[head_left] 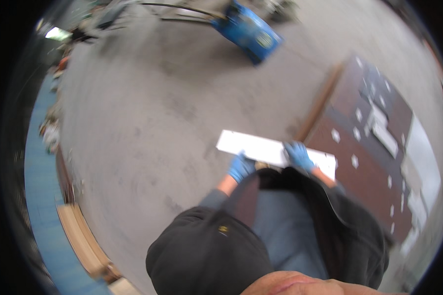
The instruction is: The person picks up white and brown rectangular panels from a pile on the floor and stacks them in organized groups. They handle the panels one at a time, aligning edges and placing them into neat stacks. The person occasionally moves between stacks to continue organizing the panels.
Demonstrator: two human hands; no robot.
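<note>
- Head view, workshop floor: you, operator, hold a long white strip out in front of your body w/ both gloved hands.
- Your L hand, in a blue glove, is closed on the strip's near edge, L of its middle; fingers partly hidden, so exact grip can't be told.
- Your R hand, also blue-gloved, lies across the strip nr its R end, fingers bent toward the far edge, holding it; thumb can't be made out.
- Strip sits slantwise, L end farther from you, R end nearer; the R end overlaps the brown panel in view, but whether they touch can't be told.
- Btwn your hands, a small tan patch shows by the strip's near edge, too blurred to ID.
- You wear a dark jacket, open over a gray-blue shirt.
- To your R, the brown panel bears scattered white pieces plus gray patches; a pale sheet lies along its far R side.
- Ahead, well apart from you, a blue boxy object stands on the floor, blurred.
- Far L, a long blue surface curves along the rim, w/ light wood boards just beside it.
</note>
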